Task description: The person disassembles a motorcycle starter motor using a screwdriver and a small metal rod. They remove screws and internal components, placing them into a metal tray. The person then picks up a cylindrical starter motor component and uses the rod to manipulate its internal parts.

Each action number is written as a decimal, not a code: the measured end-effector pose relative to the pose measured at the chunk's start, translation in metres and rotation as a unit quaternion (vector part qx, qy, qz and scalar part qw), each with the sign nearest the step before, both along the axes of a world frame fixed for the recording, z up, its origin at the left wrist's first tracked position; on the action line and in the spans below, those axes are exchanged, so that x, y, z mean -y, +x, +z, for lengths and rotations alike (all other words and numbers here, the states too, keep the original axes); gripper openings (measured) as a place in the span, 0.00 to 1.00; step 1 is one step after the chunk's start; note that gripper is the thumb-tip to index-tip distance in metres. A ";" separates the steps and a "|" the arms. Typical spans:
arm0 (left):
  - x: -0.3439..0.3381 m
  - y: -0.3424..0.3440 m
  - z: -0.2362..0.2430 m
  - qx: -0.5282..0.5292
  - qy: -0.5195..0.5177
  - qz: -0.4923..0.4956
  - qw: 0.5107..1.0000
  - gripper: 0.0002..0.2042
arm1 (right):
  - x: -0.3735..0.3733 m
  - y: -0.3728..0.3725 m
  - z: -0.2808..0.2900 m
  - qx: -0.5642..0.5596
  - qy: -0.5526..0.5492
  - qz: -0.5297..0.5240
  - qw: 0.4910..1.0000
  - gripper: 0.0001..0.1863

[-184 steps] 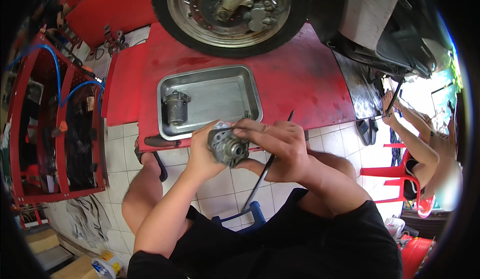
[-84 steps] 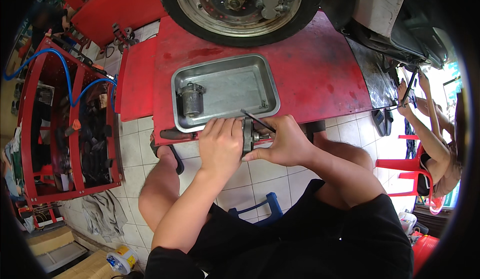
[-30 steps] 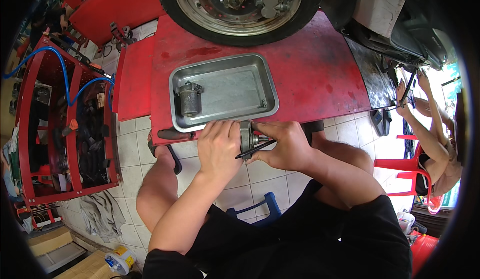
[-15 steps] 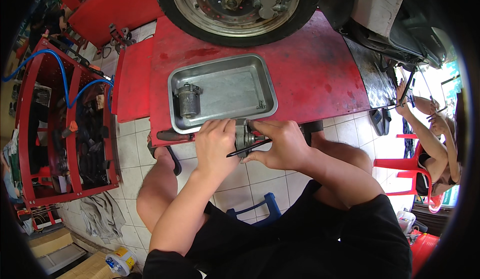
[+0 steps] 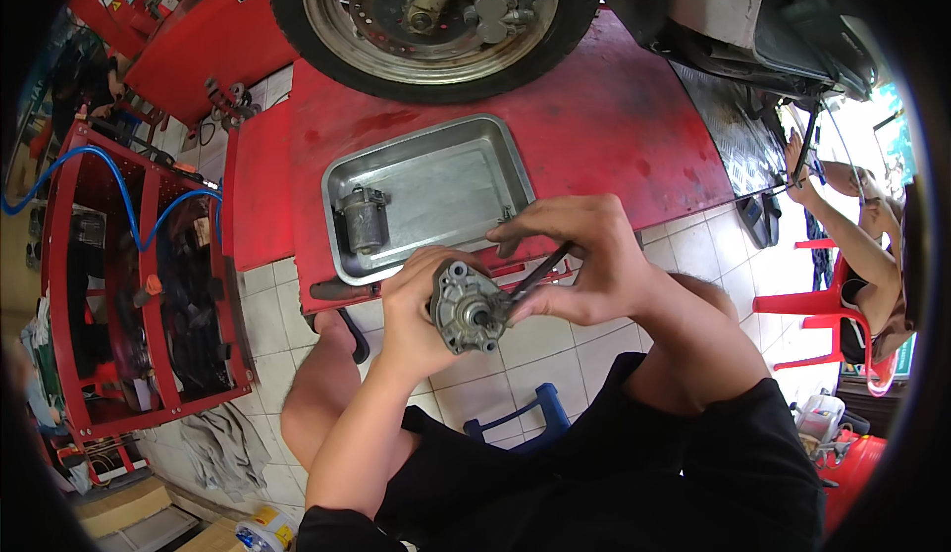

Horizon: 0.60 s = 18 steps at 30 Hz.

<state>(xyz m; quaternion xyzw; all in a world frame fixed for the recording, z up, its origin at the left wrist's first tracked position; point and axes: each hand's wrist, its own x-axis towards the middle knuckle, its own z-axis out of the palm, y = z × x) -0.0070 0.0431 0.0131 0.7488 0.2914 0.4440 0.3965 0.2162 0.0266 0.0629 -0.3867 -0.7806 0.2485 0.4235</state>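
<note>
L hand (image 5: 408,306) is wrapped round the grey cast-metal housing (image 5: 463,304) w/ a round central shaft (image 5: 480,317), which sits person's side of the silver rectangular metal tray (image 5: 446,187), shaft end up. R hand (image 5: 598,260) grips a slim dark rod (image 5: 544,273), tip by the housing, contact unclear. IMO: brace the housing firmly, angle the rod gently, mind fingers.

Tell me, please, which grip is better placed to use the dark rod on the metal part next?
Probably the right: the right grip holds the dark rod beside the metal part, while the left grip holds that part.
</note>
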 end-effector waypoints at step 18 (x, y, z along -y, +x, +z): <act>-0.007 -0.002 -0.016 0.241 -0.562 0.069 0.788 0.15 | 0.004 -0.016 -0.022 0.179 0.017 -0.096 0.979 0.20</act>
